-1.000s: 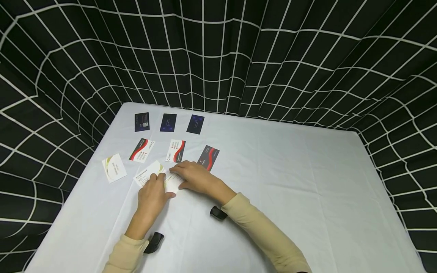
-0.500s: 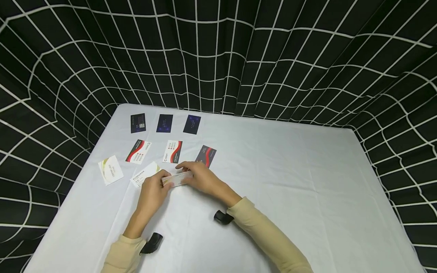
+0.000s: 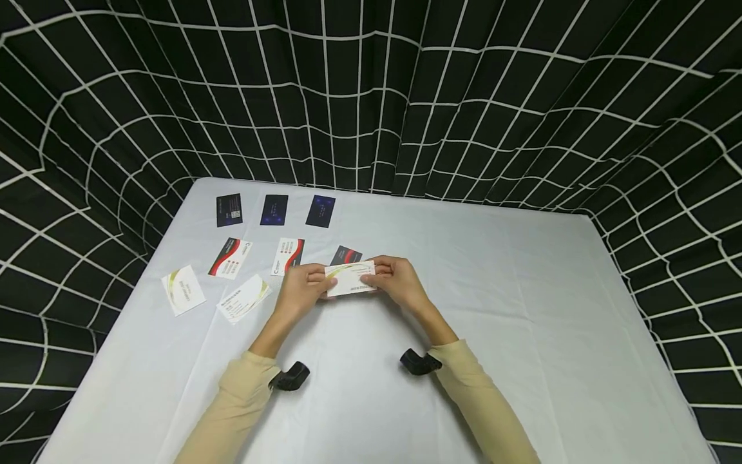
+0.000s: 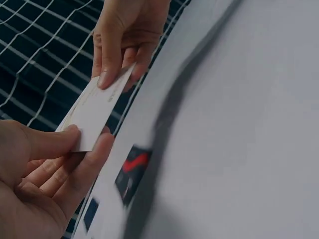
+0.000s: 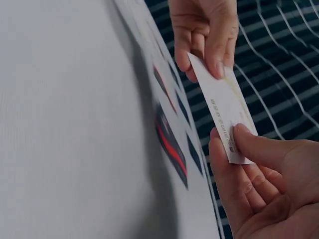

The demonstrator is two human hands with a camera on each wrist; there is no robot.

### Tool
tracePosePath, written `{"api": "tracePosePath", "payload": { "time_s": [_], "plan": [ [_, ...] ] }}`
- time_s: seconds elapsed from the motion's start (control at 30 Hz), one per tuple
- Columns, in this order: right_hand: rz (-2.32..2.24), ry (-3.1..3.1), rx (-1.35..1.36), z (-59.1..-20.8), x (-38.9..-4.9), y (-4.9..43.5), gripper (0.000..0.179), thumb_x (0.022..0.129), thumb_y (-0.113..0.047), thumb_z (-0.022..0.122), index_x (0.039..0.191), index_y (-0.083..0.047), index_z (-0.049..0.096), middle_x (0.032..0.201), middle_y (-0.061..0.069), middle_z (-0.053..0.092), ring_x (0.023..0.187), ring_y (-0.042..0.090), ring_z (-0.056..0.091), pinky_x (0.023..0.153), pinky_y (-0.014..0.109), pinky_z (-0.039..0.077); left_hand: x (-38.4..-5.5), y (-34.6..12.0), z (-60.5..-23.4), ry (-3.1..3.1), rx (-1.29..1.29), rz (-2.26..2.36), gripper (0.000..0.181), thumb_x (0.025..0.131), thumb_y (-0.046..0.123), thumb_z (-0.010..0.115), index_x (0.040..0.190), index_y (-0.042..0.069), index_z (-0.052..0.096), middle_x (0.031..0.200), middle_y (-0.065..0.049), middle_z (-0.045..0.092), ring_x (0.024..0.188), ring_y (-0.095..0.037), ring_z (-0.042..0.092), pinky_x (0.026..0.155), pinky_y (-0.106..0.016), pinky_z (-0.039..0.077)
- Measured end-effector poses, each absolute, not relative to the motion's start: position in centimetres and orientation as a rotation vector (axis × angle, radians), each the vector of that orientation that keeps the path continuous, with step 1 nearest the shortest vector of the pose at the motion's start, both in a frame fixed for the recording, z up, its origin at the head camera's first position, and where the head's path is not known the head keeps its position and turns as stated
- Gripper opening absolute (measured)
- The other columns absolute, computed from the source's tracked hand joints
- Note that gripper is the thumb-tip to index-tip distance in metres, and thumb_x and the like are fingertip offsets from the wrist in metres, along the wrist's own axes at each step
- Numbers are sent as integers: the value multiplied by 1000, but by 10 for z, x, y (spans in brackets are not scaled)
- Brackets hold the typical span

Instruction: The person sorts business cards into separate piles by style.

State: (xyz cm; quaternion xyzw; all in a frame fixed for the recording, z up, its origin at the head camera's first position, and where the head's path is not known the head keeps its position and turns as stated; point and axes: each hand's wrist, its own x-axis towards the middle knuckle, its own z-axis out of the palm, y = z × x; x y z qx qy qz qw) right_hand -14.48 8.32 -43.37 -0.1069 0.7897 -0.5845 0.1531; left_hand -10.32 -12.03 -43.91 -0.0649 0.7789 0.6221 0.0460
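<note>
A white business card (image 3: 348,281) with a gold curve and small print is held up above the table between both hands. My left hand (image 3: 301,290) pinches its left end, thumb on the printed face and fingers behind. At the other end, my right hand (image 3: 400,281) pinches it the same way. In the left wrist view the card (image 4: 99,109) slants between the two thumbs; the right wrist view shows its print (image 5: 224,107) up close. Just behind the held card lies a dark card with a red wave (image 3: 346,255), partly covered from the head view.
On the white tablecloth (image 3: 493,290), two white-and-gold cards, one at the far left (image 3: 183,290) and one nearer (image 3: 244,298), lie flat. Behind them are two red-waved white cards (image 3: 230,258) and a row of three dark cards (image 3: 274,210). A black gridded curtain (image 3: 371,96) surrounds the table.
Both hands have picked the white-and-gold card up from the table, raised it and moved right with it. Its printed face now shows, and the white-and-gold card left of it is uncovered.
</note>
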Motion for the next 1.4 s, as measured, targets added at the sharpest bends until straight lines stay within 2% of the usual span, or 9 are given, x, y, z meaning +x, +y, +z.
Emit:
{"api": "tracePosePath", "payload": {
  "time_s": [0.1, 0.17, 0.43, 0.6, 0.7, 0.8, 1.03, 1.2, 1.4],
  "plan": [
    [-1732, 2252, -199, -438, -152, 104, 35, 86, 2, 71, 118, 12, 61, 95, 20, 72, 74, 14, 70, 67, 35, 58, -120, -101, -439, 2269, -173, 1973, 30, 90, -1, 67, 115, -16, 62, 104, -29, 68, 80, -35, 72, 66, -31, 58],
    [-1747, 2270, -150, -438, -157, 116, 36, 87, 2, 71, 119, 13, 60, 94, 20, 71, 74, 16, 70, 67, 34, 58, -132, -87, -440, 2233, -177, 1995, 31, 90, -1, 67, 116, -16, 61, 103, -29, 68, 77, -37, 72, 64, -32, 58],
    [-1813, 2348, 123, -443, -186, 152, 40, 85, 3, 72, 122, 13, 60, 92, 16, 69, 66, 7, 66, 63, 25, 57, -183, -37, -448, 2341, -156, 1863, 30, 89, 3, 69, 114, -12, 65, 99, -24, 71, 57, -20, 70, 55, -25, 56],
    [-1818, 2415, 200, -450, -204, 157, 41, 84, 4, 73, 121, 14, 60, 95, 20, 68, 60, 5, 63, 59, 22, 56, -209, -22, -454, 2459, -170, 1740, 22, 88, 6, 70, 105, -8, 70, 88, -18, 74, 42, -10, 61, 46, -16, 48],
    [-1767, 2519, 232, -453, -212, 157, 42, 83, 2, 75, 120, 14, 60, 97, 24, 68, 55, 2, 61, 56, 20, 55, -218, -15, -454, 2525, -180, 1707, 19, 86, 4, 70, 101, -8, 71, 81, -17, 73, 39, -9, 57, 41, -16, 45],
    [-1627, 2639, 254, -457, -215, 156, 41, 84, -6, 77, 119, 12, 63, 98, 24, 70, 53, 0, 59, 53, 18, 53, -222, -9, -454, 2638, -201, 1625, 17, 84, 5, 71, 97, -6, 73, 78, -15, 73, 44, -15, 62, 43, -21, 48],
    [-1361, 2864, 306, -460, -216, 158, 31, 83, -19, 78, 104, 3, 74, 84, 15, 74, 47, 3, 54, 46, 16, 40, -224, 5, -456, 3013, -195, 1174, 19, 84, 18, 76, 82, 0, 72, 88, -15, 73, 83, -32, 69, 72, -42, 53],
    [-1283, 2884, 370, -462, -219, 161, 25, 81, -21, 80, 95, 0, 76, 76, 13, 73, 46, 2, 52, 46, 17, 38, -225, 13, -461, 3096, -256, 860, 26, 83, 30, 77, 81, 5, 72, 87, -14, 74, 85, -32, 70, 73, -44, 54],
    [-1232, 2903, 357, -462, -222, 158, 25, 81, -21, 80, 93, 0, 75, 77, 13, 73, 46, 4, 55, 46, 17, 40, -227, 16, -463, 3149, -262, 741, 28, 83, 31, 77, 90, 4, 74, 89, -12, 74, 85, -29, 71, 73, -42, 55]
  ]
}}
